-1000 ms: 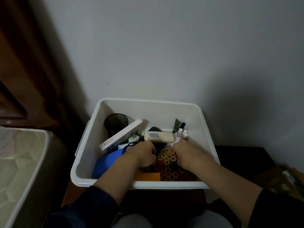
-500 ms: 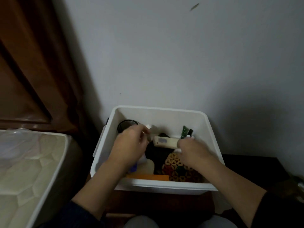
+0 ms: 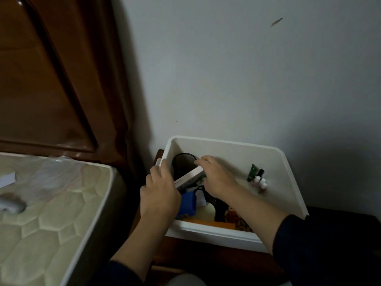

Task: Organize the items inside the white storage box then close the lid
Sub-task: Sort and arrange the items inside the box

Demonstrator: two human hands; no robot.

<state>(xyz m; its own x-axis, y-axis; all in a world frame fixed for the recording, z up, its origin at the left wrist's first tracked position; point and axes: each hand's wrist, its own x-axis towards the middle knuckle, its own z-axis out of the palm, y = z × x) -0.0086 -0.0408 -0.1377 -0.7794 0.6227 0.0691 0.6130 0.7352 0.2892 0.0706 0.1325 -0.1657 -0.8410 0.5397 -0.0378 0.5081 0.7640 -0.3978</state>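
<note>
The white storage box (image 3: 226,141) stands open against the wall. Inside at the back left is a black mesh cup (image 3: 182,162), and a long white carton (image 3: 190,177) leans against it. My left hand (image 3: 160,193) grips the carton's lower end at the box's left wall. My right hand (image 3: 216,179) holds its upper end. A green tube (image 3: 252,172) and small white-capped bottles (image 3: 260,182) stand at the back right. Lower down lie a blue item (image 3: 187,204), a black cable (image 3: 212,200), an orange piece (image 3: 208,223) and a patterned item (image 3: 237,220). No lid is in view.
A quilted mattress (image 3: 51,213) fills the left, with a white slip (image 3: 7,178) and a grey object (image 3: 12,205) on it. A dark wooden headboard (image 3: 51,79) rises behind it. The box sits on a dark wooden stand (image 3: 159,153); dark furniture (image 3: 340,228) is at the right.
Both hands have moved left, from the cream remote in the middle of the box to the white carton by the black cup. The remote is out of sight. The view swung left.
</note>
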